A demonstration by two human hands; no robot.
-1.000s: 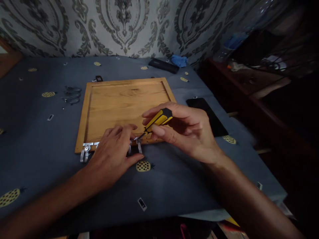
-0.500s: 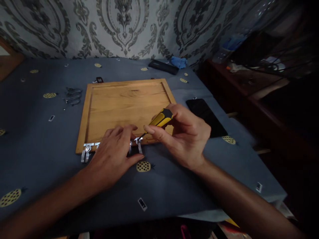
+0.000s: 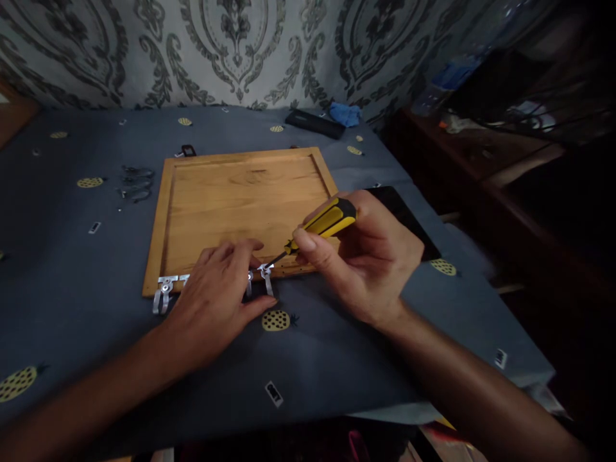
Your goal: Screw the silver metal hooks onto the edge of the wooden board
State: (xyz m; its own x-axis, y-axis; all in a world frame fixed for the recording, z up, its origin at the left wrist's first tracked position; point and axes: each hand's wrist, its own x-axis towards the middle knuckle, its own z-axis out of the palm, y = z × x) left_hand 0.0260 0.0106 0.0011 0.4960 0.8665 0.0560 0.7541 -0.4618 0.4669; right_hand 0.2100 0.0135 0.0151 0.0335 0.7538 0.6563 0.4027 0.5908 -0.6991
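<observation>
A wooden board [image 3: 240, 199] with a raised rim lies on a blue-grey cloth. Along its near edge sit silver metal hooks; one hook [image 3: 162, 294] is at the left corner, another hook [image 3: 266, 277] is near the middle. My left hand [image 3: 216, 298] lies flat over the near edge, fingers stretched out, pressing beside the middle hook. My right hand [image 3: 366, 256] is closed around a yellow and black screwdriver [image 3: 320, 228], whose tip rests on the middle hook's plate.
A black phone [image 3: 404, 215] lies right of the board, partly behind my right hand. Loose dark metal parts [image 3: 135, 183] lie left of the board. A black remote [image 3: 315, 123] and blue cloth [image 3: 345, 114] sit by the patterned wall. Dark wooden furniture [image 3: 481, 167] stands at right.
My right hand has turned and shifted on the screwdriver handle, which now tilts further to the right. The left hand stays in place.
</observation>
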